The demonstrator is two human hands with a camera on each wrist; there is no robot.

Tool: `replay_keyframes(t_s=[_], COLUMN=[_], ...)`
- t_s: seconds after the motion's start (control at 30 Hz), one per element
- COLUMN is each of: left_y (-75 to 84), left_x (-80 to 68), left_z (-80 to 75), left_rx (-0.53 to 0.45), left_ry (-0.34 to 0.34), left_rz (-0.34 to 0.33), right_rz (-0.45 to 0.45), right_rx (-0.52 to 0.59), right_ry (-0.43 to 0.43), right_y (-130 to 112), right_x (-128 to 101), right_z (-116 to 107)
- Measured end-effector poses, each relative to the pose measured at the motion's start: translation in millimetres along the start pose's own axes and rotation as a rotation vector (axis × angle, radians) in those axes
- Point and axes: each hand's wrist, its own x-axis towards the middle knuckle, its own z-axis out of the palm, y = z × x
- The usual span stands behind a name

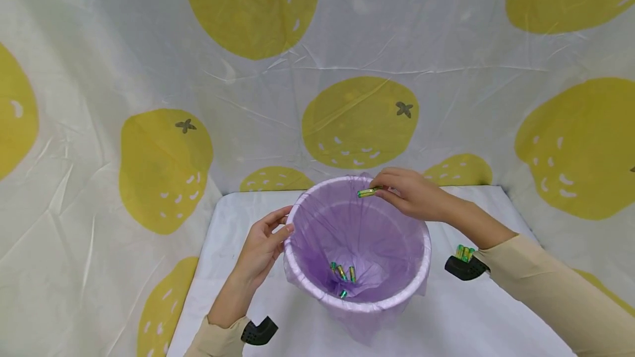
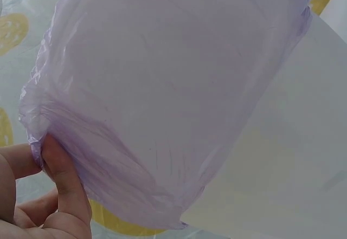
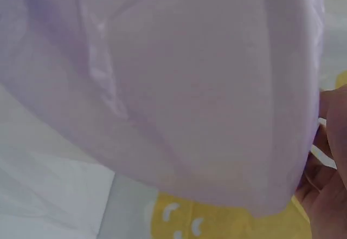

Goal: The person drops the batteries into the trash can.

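A round white trash bin (image 1: 359, 307), lined with a thin purple plastic bag (image 1: 342, 225), stands on the white table in the head view. My left hand (image 1: 263, 244) grips the bin's left rim between thumb and fingers; its fingertips also pinch the bag's edge in the left wrist view. Over the far right part of the rim, my right hand (image 1: 412, 194) holds a green and gold battery (image 1: 366, 193) by one end. Several similar batteries (image 1: 342, 273) lie at the bottom of the bag. In the right wrist view, the bag covers most of the picture.
Several more green and gold batteries (image 1: 465, 252) sit on the table to the right of the bin, partly hidden by the right wrist's black camera (image 1: 466, 268). A white cloth (image 1: 258, 120) with yellow fruit prints hangs behind and beside the table.
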Motion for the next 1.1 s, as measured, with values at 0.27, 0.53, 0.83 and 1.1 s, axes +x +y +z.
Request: replay_keyframes(t_s=[0.27,0.53,0.83,1.1], left_y=[-1.9,-0.4,-0.4,-1.7], left_x=[0.2,1.1,1.8,1.2], left_z=[-1.2,-2.0,-3.7,-3.3], left_rx=[0.002,0.011,0.006,0.007], left_ry=[-0.011,-0.004,-0.011,-0.013], left_rz=[0.007,0.003,0.006,0.012], right_rz=[0.039,0.076,0.122,0.175], right_rx=[-0.053,-0.082,-0.069,-0.081], right_ry=[-0.093,-0.061,-0.023,0.019], right_y=[2.5,5.5,6.9,10.3], right_x=[11.9,0.7,-17.6,-42.1], right_z=[7.4,1.4,-6.7,-11.3])
